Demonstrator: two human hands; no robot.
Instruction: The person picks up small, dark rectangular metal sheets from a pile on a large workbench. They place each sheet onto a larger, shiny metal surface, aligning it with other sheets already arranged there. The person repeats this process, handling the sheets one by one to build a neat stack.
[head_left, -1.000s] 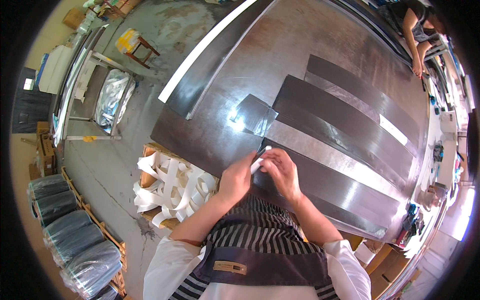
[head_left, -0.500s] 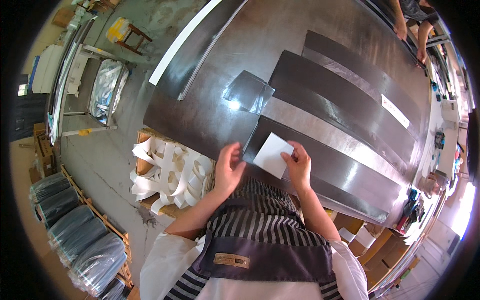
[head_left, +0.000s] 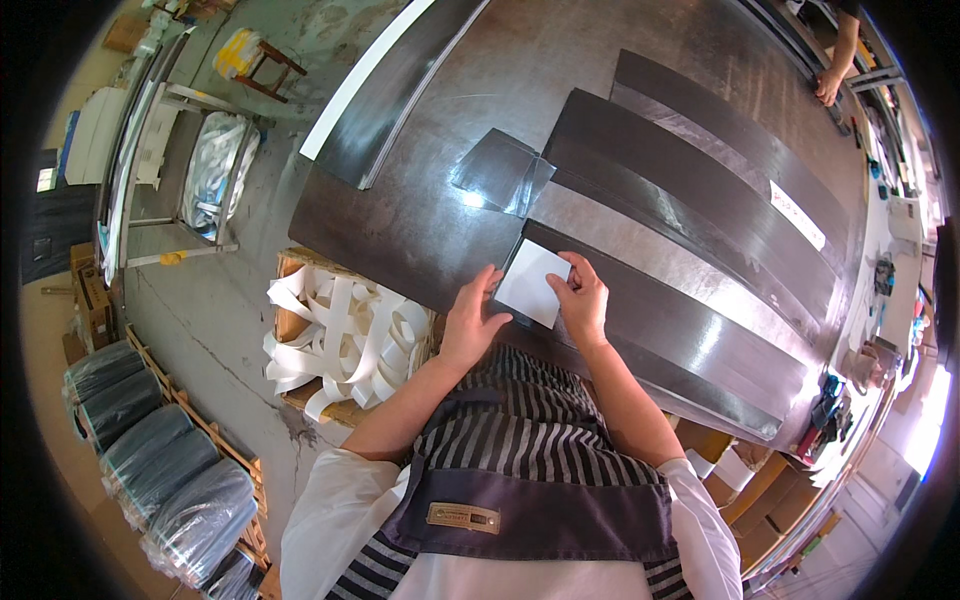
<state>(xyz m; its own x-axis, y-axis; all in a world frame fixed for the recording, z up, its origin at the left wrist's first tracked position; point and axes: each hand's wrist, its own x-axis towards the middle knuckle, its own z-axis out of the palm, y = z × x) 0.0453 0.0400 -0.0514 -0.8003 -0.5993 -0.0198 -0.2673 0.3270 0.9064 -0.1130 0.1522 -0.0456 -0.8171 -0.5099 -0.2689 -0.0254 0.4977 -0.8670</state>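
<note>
A white square sheet lies over the near left end of a long dark strip, almost lined up with that end. My right hand pinches the sheet's right edge between thumb and fingers. At the strip's left end is my left hand, thumb spread away from the fingers and nothing held. Its fingertips come close to the sheet's left edge; whether they touch it or the strip I cannot tell. Beyond lie a second dark strip and clear plastic pieces, shiny under the light.
A dark table bears these things. Left of me, a box overflows with curled white strips. A stool and wrapped bundles stand on the floor. Another person's hand is at the far right edge.
My right hand has brought the white sheet up and left, squarer onto the strip's end. My left hand has moved in closer to it. The other person has shifted partly out of view.
</note>
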